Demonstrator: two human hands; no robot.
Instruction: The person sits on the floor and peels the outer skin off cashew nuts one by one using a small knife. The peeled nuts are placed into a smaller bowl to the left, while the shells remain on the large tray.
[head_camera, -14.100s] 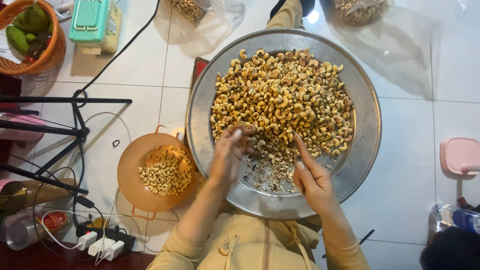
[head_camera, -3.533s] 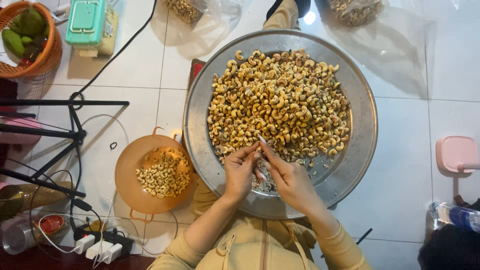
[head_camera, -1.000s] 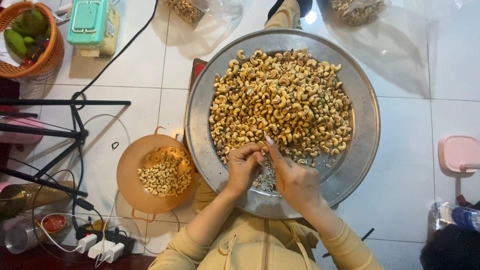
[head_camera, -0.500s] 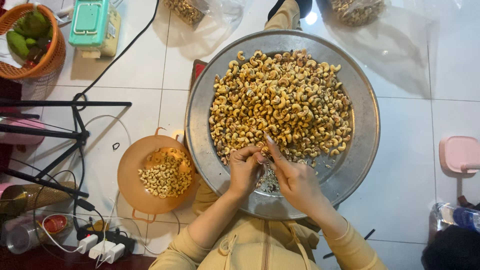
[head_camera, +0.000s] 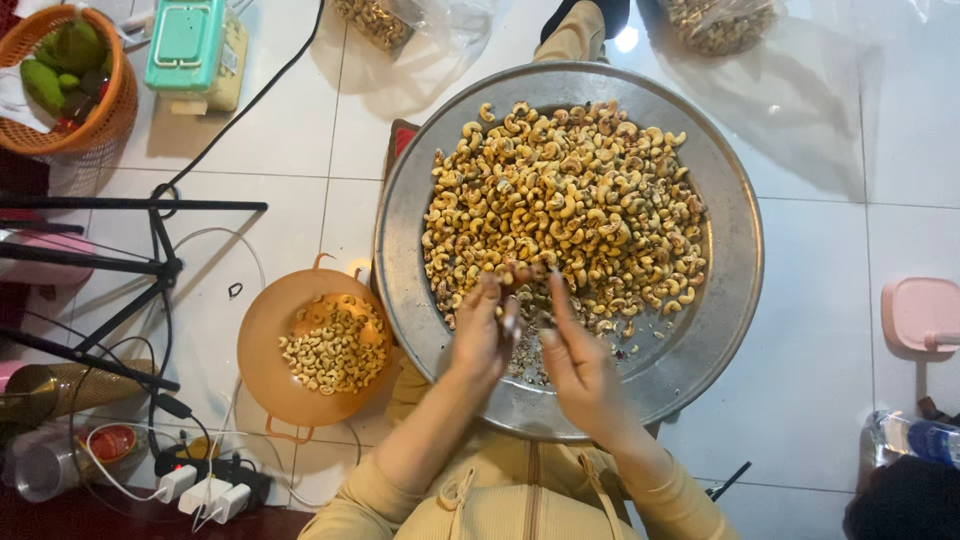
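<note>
Seated over a metal tray (head_camera: 735, 300) of cashews (head_camera: 565, 210), left hand (head_camera: 482, 335) and right hand (head_camera: 578, 365) pinch one nut, apparently mid-peel, with the orange bowl (head_camera: 262, 340) near.

Both forearms reach forward in beige sleeves, the left hand (head_camera: 482, 335) and right hand (head_camera: 578, 365) close together, fingers (head_camera: 508, 318) pinched inward.

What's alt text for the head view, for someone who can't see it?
Seen from above, a person's left hand and right hand meet over a large round metal tray heaped with unpeeled cashew nuts. An orange plastic bowl of pale peeled cashews sits left on the white tiled floor.
</note>
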